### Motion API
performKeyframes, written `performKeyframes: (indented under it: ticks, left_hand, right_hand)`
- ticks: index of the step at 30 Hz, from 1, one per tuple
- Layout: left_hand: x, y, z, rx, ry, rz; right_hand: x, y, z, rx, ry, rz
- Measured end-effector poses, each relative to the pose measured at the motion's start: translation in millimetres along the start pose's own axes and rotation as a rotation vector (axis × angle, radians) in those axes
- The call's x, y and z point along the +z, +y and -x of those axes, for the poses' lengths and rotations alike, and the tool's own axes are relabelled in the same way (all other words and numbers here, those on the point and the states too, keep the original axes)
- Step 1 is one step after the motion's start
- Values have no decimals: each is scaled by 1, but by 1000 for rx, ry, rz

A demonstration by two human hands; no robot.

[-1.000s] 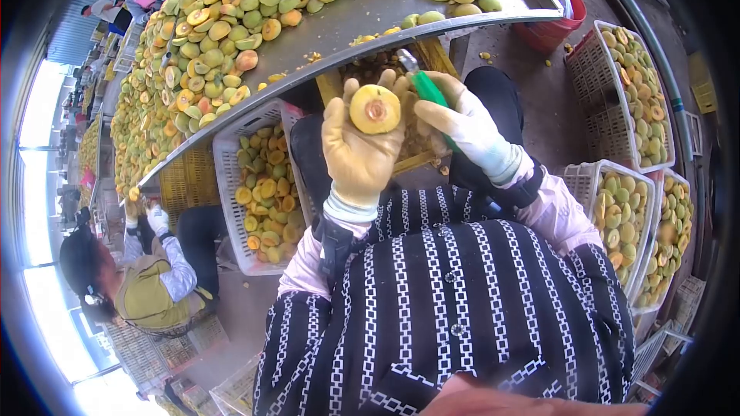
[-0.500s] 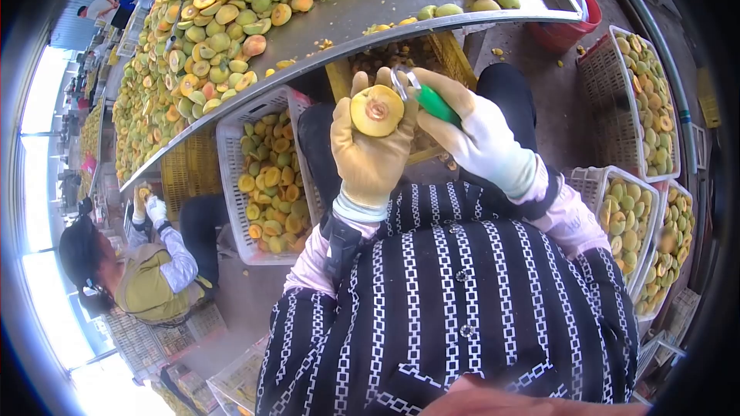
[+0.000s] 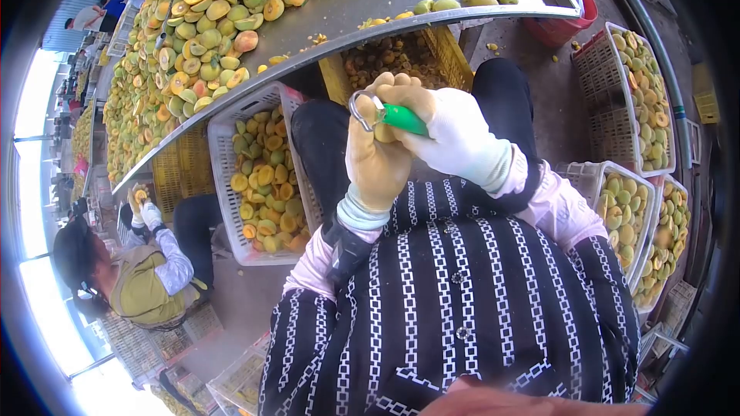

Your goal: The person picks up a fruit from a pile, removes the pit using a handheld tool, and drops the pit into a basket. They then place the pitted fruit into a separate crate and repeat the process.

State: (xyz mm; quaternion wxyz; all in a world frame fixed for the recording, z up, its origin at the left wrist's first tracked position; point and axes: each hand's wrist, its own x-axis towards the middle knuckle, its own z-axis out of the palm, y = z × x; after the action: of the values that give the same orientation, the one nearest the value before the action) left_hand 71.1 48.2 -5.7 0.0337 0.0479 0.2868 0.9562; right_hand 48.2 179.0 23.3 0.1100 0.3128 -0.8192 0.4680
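My left hand (image 3: pixel 375 156), in a yellowish glove, is closed around a halved peach (image 3: pixel 385 133), which is almost hidden behind the fingers. My right hand (image 3: pixel 449 132), in a white glove, grips a green-handled pitting tool (image 3: pixel 389 114). Its metal loop juts out to the left over the left hand's thumb. Both hands are pressed together above my lap, just below the edge of the metal table (image 3: pixel 362 8).
The table carries heaps of halved peaches (image 3: pixel 208 15). A white crate of halves (image 3: pixel 262 177) stands under it to my left, a yellow crate of pits (image 3: pixel 393 54) ahead, more crates (image 3: pixel 640 100) to my right, and a red bucket (image 3: pixel 566 19). Another person (image 3: pixel 146 277) sits at left.
The peach half faced up in my left palm; now the hand has turned and closed over it. The tool has swung left across the fruit, its loop past the thumb.
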Motion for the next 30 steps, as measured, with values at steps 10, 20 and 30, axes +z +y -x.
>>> performKeyframes:
  ticks: [10,20,30]
  left_hand:
    - [-4,-3,-8,13,236,97]
    - [-6,7,-20,6,73,310]
    - [2,-1,-13,76,168,57]
  right_hand:
    - [16,12,3,125,-160,119]
    - [-24,18,24,36,111,121]
    - [-17,2,26,-9,6,254]
